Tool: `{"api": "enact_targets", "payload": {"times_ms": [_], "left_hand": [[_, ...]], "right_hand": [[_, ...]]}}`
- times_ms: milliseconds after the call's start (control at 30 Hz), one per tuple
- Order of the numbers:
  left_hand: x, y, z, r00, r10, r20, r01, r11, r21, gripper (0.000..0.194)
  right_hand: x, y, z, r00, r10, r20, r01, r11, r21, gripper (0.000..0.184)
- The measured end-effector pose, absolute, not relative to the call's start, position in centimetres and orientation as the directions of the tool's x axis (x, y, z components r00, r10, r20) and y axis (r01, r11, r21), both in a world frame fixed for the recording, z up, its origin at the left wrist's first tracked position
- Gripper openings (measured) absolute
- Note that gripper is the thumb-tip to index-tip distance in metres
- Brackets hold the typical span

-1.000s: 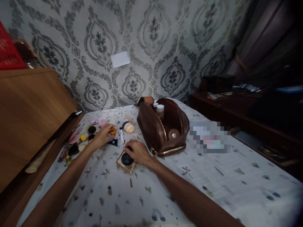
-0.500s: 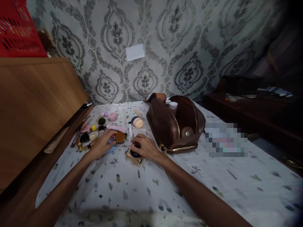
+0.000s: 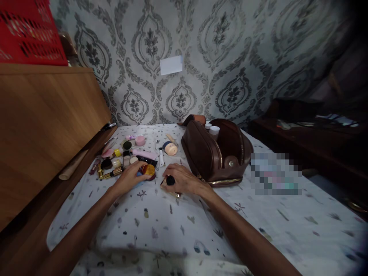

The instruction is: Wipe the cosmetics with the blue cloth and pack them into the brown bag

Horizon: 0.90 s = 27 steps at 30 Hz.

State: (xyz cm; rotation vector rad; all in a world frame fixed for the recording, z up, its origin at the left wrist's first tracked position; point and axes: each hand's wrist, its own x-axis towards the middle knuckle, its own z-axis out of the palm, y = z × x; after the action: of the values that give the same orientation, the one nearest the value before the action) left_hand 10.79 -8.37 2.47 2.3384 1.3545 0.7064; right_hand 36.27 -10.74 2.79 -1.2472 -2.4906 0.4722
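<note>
My left hand [image 3: 130, 178] is closed on the edge of a small round jar with an amber-gold lid [image 3: 148, 171], its thumb and fingers around the near side. My right hand [image 3: 182, 179] wraps over a gold, square-edged perfume bottle [image 3: 170, 193], and the bottle's round black cap [image 3: 170, 180] shows between its fingers. Much of the bottle is hidden under the palm. Just behind the jar lie a black tube [image 3: 148, 160] and a pink tube [image 3: 144, 154]. A slim white tube [image 3: 161, 157] rests between and beyond the two hands.
An open brown leather bag [image 3: 198, 147] stands right of my hands, with a white-capped bottle [image 3: 214, 131] inside. Several cosmetics, including a pink jar [image 3: 140, 140] and a gold lipstick tube [image 3: 113, 172], spread to the left. A wooden cabinet [image 3: 51, 126] borders the left side.
My right hand's fingers have closed further around the gold bottle, which has turned beneath them. The jar at my left hand has tilted, showing its side. The view has shifted slightly.
</note>
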Motion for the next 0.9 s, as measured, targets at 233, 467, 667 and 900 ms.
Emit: {"api": "enact_targets", "payload": {"times_ms": [233,467,667,900], "left_hand": [[8.4,-10.7,2.1,0.475,0.858,0.196,0.716,-0.507,0.48,0.07],[6.2,-12.5,1.2,0.481,0.846,0.232,0.757,-0.534,0.376,0.028],[7.0,-9.7,2.7,0.245,0.888,0.39,0.717,-0.437,0.544,0.041],[12.4,-9.1,0.3,0.436,0.83,0.348,0.654,-0.558,0.511,0.049]], "right_hand": [[33.5,-10.9,3.3,-0.49,0.855,0.17,0.755,0.513,-0.408,0.043],[29.7,-10.6,4.3,-0.401,0.915,0.045,0.788,0.37,-0.491,0.042],[29.2,-9.9,2.5,-0.322,0.944,0.077,0.767,0.307,-0.564,0.045],[29.2,-10.1,2.5,-0.297,0.952,0.077,0.777,0.288,-0.56,0.033]]}}
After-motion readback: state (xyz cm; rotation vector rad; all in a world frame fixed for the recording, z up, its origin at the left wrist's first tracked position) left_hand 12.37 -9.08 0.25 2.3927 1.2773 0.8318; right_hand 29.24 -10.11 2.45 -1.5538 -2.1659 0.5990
